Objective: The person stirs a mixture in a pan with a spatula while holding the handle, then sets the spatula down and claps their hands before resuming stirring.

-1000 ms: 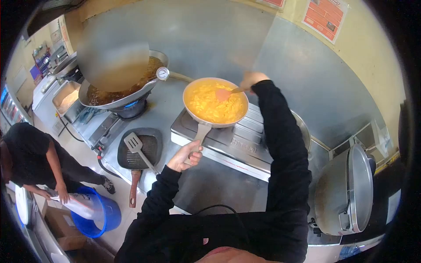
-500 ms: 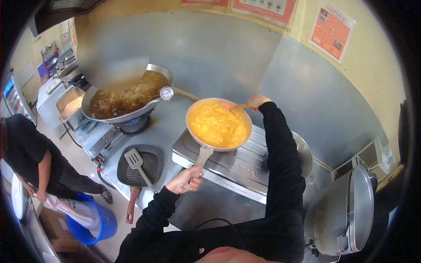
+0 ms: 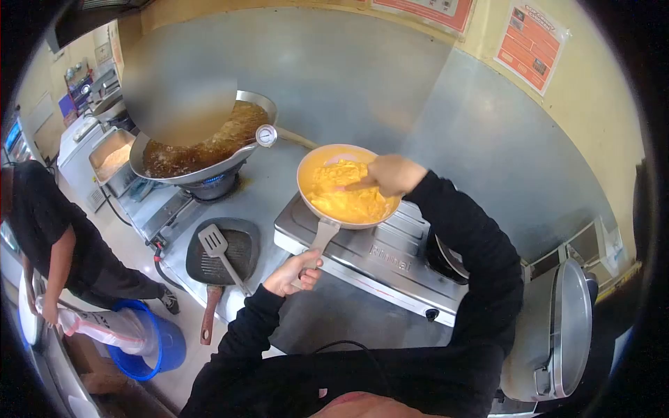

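The pan (image 3: 312, 161) is held over the far left corner of the stove (image 3: 390, 259); whether its base is touched by the burner cannot be told. Its handle (image 3: 326, 235), pointed toward the stove's near edge, is wrapped by the curled fingers of the left hand (image 3: 296, 273). Above the pan's right side, the spatula (image 3: 358, 185) is gripped by the right hand (image 3: 396, 174), fingers apparently closed together; their exact placing is hidden.

The pan is judged stiff and moderately heavy toward the bowl, best taken by the handle, since the rim is probably hot. The egg (image 3: 348, 205) inside is judged soft, slippery and easily broken, better moved by the spatula than by fingers.

One pan, one spatula and one stove are counted. At the counter's near edge (image 3: 182, 270), one grill pan (image 3: 245, 244) is crossed by one turner (image 3: 213, 241). Toward the counter's far left, one wok (image 3: 198, 177) is seen, with one thermometer (image 3: 266, 135) at its rim. At the right, one large pot (image 3: 574, 320) is seen.
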`<state>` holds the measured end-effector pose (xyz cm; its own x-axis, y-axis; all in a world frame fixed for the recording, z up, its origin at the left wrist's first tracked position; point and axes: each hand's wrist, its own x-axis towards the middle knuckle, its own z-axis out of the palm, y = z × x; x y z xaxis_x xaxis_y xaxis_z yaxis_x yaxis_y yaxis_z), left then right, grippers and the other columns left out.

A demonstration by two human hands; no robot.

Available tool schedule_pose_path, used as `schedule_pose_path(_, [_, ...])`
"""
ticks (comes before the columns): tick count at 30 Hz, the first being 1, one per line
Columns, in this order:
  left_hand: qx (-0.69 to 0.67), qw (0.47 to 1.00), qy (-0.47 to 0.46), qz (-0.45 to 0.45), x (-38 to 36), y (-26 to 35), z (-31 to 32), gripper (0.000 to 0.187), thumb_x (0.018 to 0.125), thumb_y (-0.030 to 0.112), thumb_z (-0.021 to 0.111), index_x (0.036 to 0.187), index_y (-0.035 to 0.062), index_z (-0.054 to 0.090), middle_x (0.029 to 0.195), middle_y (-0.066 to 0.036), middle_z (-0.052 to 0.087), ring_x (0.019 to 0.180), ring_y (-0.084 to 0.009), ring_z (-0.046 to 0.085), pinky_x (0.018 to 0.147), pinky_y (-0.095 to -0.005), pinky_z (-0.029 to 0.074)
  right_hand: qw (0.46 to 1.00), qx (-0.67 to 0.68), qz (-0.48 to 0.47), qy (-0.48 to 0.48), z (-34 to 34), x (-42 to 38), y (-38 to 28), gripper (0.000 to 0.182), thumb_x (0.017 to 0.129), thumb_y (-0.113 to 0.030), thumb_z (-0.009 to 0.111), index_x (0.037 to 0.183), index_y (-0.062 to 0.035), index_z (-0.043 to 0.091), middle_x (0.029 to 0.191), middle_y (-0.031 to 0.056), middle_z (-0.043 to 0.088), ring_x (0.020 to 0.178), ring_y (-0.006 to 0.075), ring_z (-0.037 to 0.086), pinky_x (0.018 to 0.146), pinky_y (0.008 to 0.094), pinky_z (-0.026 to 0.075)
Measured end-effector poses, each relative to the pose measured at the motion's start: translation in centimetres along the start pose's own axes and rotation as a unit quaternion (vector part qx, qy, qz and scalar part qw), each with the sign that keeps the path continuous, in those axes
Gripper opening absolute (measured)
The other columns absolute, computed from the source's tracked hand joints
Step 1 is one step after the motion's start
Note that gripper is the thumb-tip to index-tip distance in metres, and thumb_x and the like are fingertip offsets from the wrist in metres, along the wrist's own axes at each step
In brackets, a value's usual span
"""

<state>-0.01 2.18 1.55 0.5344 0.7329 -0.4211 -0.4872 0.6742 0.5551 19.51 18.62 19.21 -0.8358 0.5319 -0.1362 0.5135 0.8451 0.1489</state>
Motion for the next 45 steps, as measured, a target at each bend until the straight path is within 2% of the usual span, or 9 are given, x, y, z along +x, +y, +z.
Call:
schedule_pose_path(5, [-0.026, 0.999, -0.021, -0.003, 0.2, -0.2, -0.3, 0.025, 0.088, 0.035, 0.042, 0.078, 0.0111, 0.040, 0.053, 0.006, 0.030, 0.037, -0.0009, 0.027, 0.030, -0.0141, 0.022, 0.990, -0.116, 0.046, 0.067, 0.6, -5.7, -6.6, 0.025, 0.076, -0.010, 0.049, 0.097, -0.0124, 0.061, 0.065, 0.0107, 0.058, 0.058, 0.0272, 0.058, 0.050, 0.0374, 0.046])
schedule_pose_path(15, [-0.025, 0.999, -0.035, 0.006, 0.4, -0.3, -0.5, 0.026, 0.088, 0.034, 0.041, 0.077, 0.0102, 0.040, 0.053, 0.007, 0.029, 0.037, -0.0009, 0.027, 0.029, -0.0144, 0.023, 0.968, -0.061, 0.128, 0.209, 8.2, -2.0, -3.4, 0.027, 0.074, -0.004, 0.045, 0.098, -0.0092, 0.058, 0.066, 0.0125, 0.059, 0.062, 0.0278, 0.059, 0.053, 0.0373, 0.046])
schedule_pose_path(24, [-0.051, 0.998, -0.032, 0.006, 0.4, -0.4, -0.5, 0.026, 0.087, 0.034, 0.043, 0.076, 0.0105, 0.041, 0.053, 0.006, 0.030, 0.037, -0.0011, 0.028, 0.029, -0.0143, 0.023, 0.964, 0.011, 0.264, 0.037, -1.0, -2.3, -0.4, 0.024, 0.070, -0.025, 0.059, 0.078, -0.0015, 0.060, 0.077, 0.0188, 0.060, 0.072, 0.0327, 0.059, 0.064, 0.0400, 0.048])
schedule_pose_path(27, [-0.041, 0.998, -0.047, 0.002, 0.3, -0.3, -0.8, 0.025, 0.085, 0.034, 0.046, 0.076, 0.0110, 0.042, 0.055, 0.006, 0.031, 0.040, -0.0020, 0.028, 0.034, -0.0156, 0.023, 0.973, -0.005, 0.224, 0.056, -2.1, -5.3, -4.7, 0.014, 0.062, -0.008, 0.053, 0.071, -0.0038, 0.063, 0.071, 0.0176, 0.059, 0.065, 0.0343, 0.058, 0.056, 0.0401, 0.046])
schedule_pose_path(31, [-0.042, 0.998, -0.041, 0.011, 0.3, -0.5, -0.4, 0.026, 0.087, 0.034, 0.043, 0.076, 0.0108, 0.041, 0.054, 0.007, 0.031, 0.037, -0.0010, 0.028, 0.029, -0.0138, 0.023, 0.988, -0.044, 0.101, 0.105, 1.4, -6.1, -9.3, 0.016, 0.069, -0.015, 0.054, 0.081, -0.0081, 0.062, 0.068, 0.0126, 0.059, 0.066, 0.0296, 0.059, 0.058, 0.0369, 0.047])
schedule_pose_path(35, [-0.041, 0.998, -0.038, 0.014, 0.3, -0.7, -0.5, 0.025, 0.087, 0.034, 0.044, 0.075, 0.0113, 0.042, 0.054, 0.007, 0.030, 0.037, -0.0009, 0.027, 0.030, -0.0138, 0.023, 0.977, -0.002, 0.122, 0.176, 4.8, -2.5, -9.7, 0.020, 0.075, -0.011, 0.044, 0.085, -0.0124, 0.062, 0.071, 0.0137, 0.060, 0.070, 0.0288, 0.059, 0.060, 0.0383, 0.046])
schedule_pose_path(39, [-0.019, 0.999, -0.034, 0.014, 0.2, -0.6, -0.8, 0.024, 0.084, 0.033, 0.047, 0.077, 0.0114, 0.042, 0.056, 0.006, 0.032, 0.042, -0.0025, 0.028, 0.038, -0.0162, 0.023, 0.978, -0.036, 0.173, 0.111, 6.2, 1.6, -2.8, 0.020, 0.072, -0.019, 0.054, 0.080, -0.0015, 0.061, 0.073, 0.0185, 0.060, 0.072, 0.0311, 0.059, 0.064, 0.0387, 0.046])
schedule_pose_path(41, [-0.021, 0.999, -0.037, 0.018, 0.6, -0.7, -1.1, 0.023, 0.084, 0.033, 0.048, 0.077, 0.0113, 0.042, 0.057, 0.006, 0.032, 0.042, -0.0025, 0.028, 0.038, -0.0162, 0.023, 0.958, 0.072, 0.271, 0.061, 2.2, 0.7, -1.0, 0.029, 0.067, -0.025, 0.062, 0.078, 0.0023, 0.060, 0.077, 0.0199, 0.060, 0.075, 0.0320, 0.059, 0.066, 0.0384, 0.047])
schedule_pose_path(45, [-0.029, 0.999, -0.035, 0.014, 0.5, -0.6, -0.8, 0.024, 0.085, 0.033, 0.047, 0.075, 0.0114, 0.043, 0.055, 0.006, 0.031, 0.041, -0.0021, 0.027, 0.036, -0.0161, 0.022, 0.966, 0.014, 0.257, 0.024, -3.3, -3.7, -1.9, 0.028, 0.066, -0.024, 0.064, 0.076, 0.0016, 0.060, 0.077, 0.0198, 0.060, 0.074, 0.0324, 0.059, 0.062, 0.0391, 0.047])
